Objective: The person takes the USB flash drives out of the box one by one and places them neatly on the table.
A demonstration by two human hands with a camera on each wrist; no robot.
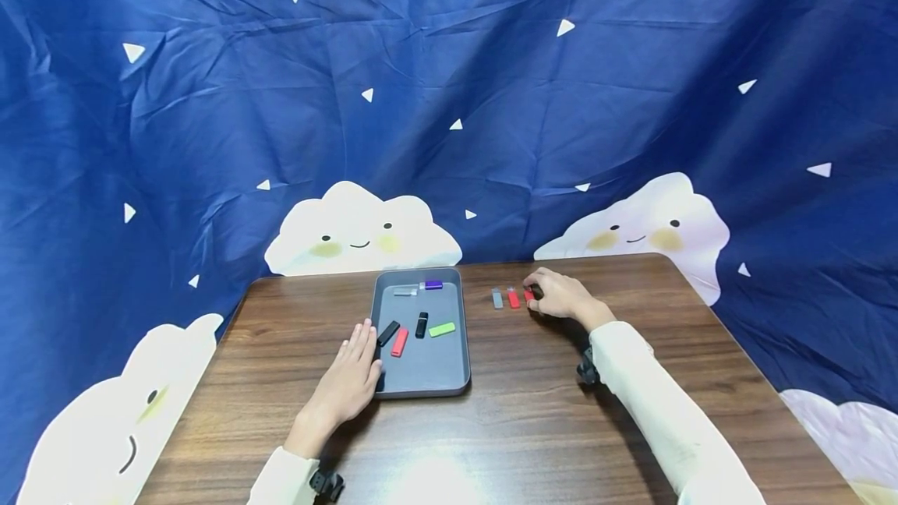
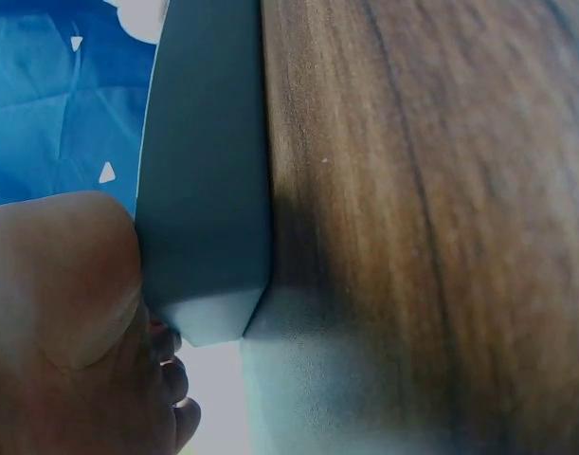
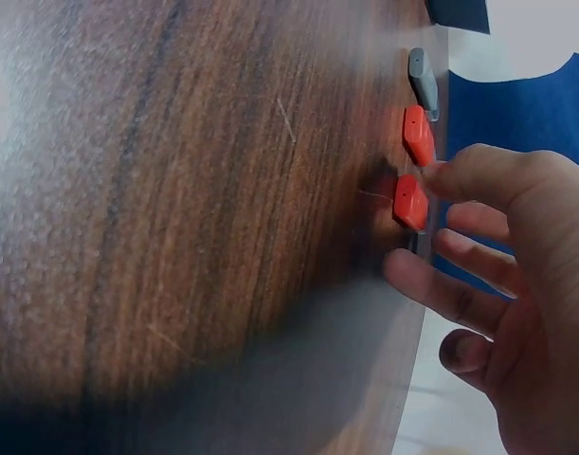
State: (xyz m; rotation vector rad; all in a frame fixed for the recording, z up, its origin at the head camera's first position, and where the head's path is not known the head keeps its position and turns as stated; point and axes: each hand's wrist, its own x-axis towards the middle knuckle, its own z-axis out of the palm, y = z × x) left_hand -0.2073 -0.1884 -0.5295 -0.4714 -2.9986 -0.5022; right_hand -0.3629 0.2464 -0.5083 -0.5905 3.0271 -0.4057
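My left hand (image 1: 345, 376) rests with straight fingers along the left rim of a dark grey tray (image 1: 428, 388); the left wrist view shows the tray's side (image 2: 204, 161) beside the palm. My right hand (image 1: 561, 294) is at the right end of a row of USB sticks. Its thumb and fingers are spread loosely around a red USB stick (image 3: 409, 201), which lies on the table with a gap showing between it and the lower finger. Beside that stick are a second red USB stick (image 1: 514, 299) and a grey USB stick (image 1: 497, 298).
Inside the tray lie a purple USB stick (image 1: 433, 285), a clear one (image 1: 405, 292), a green one (image 1: 442, 330), a red one (image 1: 400, 343) and two black ones, one upright (image 1: 422, 325) and one slanted (image 1: 388, 333). A blue curtain (image 1: 421, 100) hangs behind the wooden table (image 1: 519, 443).
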